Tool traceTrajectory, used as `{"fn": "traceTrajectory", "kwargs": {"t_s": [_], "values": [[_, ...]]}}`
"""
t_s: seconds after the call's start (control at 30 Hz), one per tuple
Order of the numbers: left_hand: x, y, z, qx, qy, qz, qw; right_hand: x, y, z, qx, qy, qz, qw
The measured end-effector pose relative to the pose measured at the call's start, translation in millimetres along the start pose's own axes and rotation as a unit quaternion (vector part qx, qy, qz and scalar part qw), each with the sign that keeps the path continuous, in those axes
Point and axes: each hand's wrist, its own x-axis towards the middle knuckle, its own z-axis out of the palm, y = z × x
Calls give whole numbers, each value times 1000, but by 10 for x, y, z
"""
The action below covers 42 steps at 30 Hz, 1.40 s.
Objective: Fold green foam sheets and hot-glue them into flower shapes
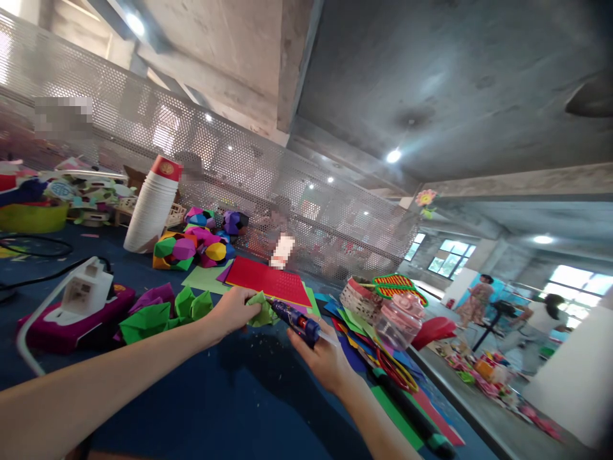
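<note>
Between the fingers of my left hand [234,314] is a light green folded paper piece [261,311]. My right hand [320,358] is wrapped round a dark blue glue gun [297,321], and a clear glue stick [329,337] pokes out of its back end. The gun's tip meets the folded paper or lies right in front of it; I cannot tell which. Left of my left hand lie green folded paper pieces [191,305] and a purple one [152,297]. Sheets of red paper [268,281] are stacked just beyond both hands.
A purple power strip [52,326] with a white plug [89,291] and cables sits at left. Stacked paper cups [152,207] lean behind it, beside colourful paper balls [177,249]. At right are a clear jar [398,319], scissors [395,364] and a black-handled tool [412,409]. A perforated screen [306,185] stands behind.
</note>
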Motion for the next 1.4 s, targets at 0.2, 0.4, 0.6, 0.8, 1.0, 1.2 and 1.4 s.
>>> {"fn": "traceTrajectory", "kwargs": {"t_s": [0.2, 0.4, 0.6, 0.8, 1.0, 1.2, 1.4], "values": [[-1, 13, -11, 2, 7, -1, 1000, -2, 3, -12, -1, -7, 7, 1000], [23, -11, -20, 7, 10, -1, 1000, 4, 0, -13, 8, -8, 22, 1000], [26, -26, -25, 12, 20, 8, 1000, 7, -7, -18, 3, -9, 16, 1000], [20, -30, -24, 18, 31, 15, 999, 4, 1, -13, -9, -3, 11, 1000], [34, -3, -58, -13, 56, 3, 998, 16, 102, -53, -31, 5, 10, 999], [10, 61, -62, -55, 47, -37, 997, 47, 508, -209, -15, 47, 158, 986], [-36, 106, -41, -64, 33, -51, 996, -151, 742, -205, 98, -28, 217, 971]]}}
